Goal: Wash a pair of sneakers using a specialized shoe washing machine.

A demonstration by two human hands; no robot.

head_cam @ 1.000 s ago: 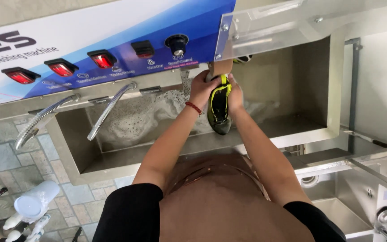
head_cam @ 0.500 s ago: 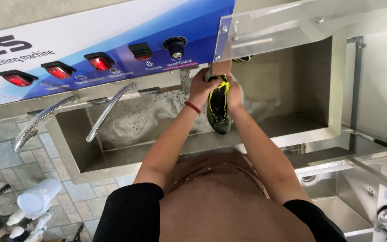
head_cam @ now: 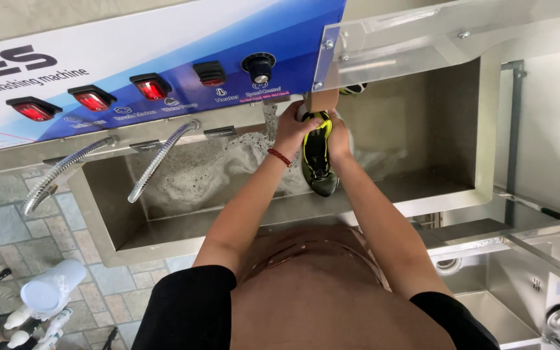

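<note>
I had both hands clamped on the shoe (head_cam: 319, 155) — the left hand (head_cam: 295, 129) gripping one side near the heel, the right hand (head_cam: 338, 136) wrapped round the other — holding it toe-down over the steel basin (head_cam: 422, 194), pushed up under the clear guard (head_cam: 422, 39). The basin held sudsy water (head_cam: 196, 178) just beside it. What worried me was grip: wet, soapy fingers on a slick upper could let the shoe slide down into the foam. Whatever turned under that guard was hidden from me (I couldn't see the brush itself), so I judged my knuckles were close to it, and the red bracelet (head_cam: 279, 157) might have snagged if my wrist crept higher.
</note>
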